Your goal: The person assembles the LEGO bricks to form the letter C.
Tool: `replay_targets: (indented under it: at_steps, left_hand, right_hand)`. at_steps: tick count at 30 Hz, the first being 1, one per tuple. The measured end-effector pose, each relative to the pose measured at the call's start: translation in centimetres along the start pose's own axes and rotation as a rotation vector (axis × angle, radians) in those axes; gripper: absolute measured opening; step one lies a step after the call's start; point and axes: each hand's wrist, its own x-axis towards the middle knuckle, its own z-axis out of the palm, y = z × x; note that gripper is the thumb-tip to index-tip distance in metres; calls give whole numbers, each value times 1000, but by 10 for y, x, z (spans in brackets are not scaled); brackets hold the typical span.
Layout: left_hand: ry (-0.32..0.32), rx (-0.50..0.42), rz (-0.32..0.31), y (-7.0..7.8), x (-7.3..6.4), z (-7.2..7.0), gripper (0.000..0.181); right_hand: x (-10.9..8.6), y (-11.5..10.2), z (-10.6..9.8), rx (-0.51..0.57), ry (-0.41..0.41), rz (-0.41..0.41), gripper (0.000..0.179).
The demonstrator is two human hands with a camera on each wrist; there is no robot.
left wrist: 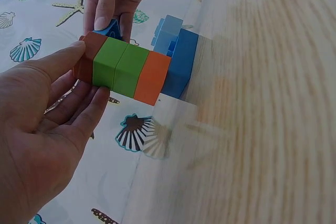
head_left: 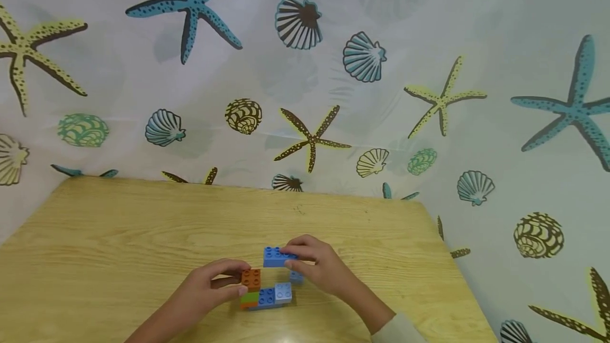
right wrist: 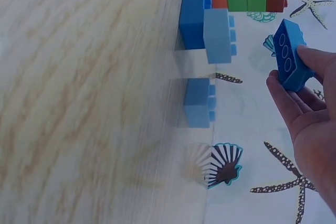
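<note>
My left hand (head_left: 202,287) pinches the reddish-brown brick (head_left: 251,278) that tops a small stack. Below that brick come two green bricks (left wrist: 119,66) and an orange brick (left wrist: 152,77), as the left wrist view shows. The stack rises from one end of a blue brick (head_left: 267,296) on the table, and a light blue brick (head_left: 283,292) is fixed on its other end. Between thumb and fingers, my right hand (head_left: 324,266) holds another blue brick (right wrist: 289,56) in the air, its hollow underside visible in the right wrist view.
A loose light blue brick (right wrist: 197,103) stands on the table, apart from the build and partly hidden by my right hand in the head view. The wood-grain table (head_left: 143,226) ends at a cloth (head_left: 305,83) printed with shells and starfish.
</note>
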Motion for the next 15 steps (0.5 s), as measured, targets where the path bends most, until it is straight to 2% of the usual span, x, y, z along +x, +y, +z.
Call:
replay_targets:
  at_steps: [4, 8, 15]
  left_hand:
    - [2, -12, 3, 0, -1, -1, 59]
    - [-7, -25, 18, -1, 0, -1, 58]
    - [5, -20, 7, -3, 1, -1, 55]
  right_hand:
    - [-2, -6, 2, -20, 18, -95, 32]
    - [-4, -14, 3, -20, 28, -137, 31]
    - [-6, -18, 9, -31, 33, -219, 29]
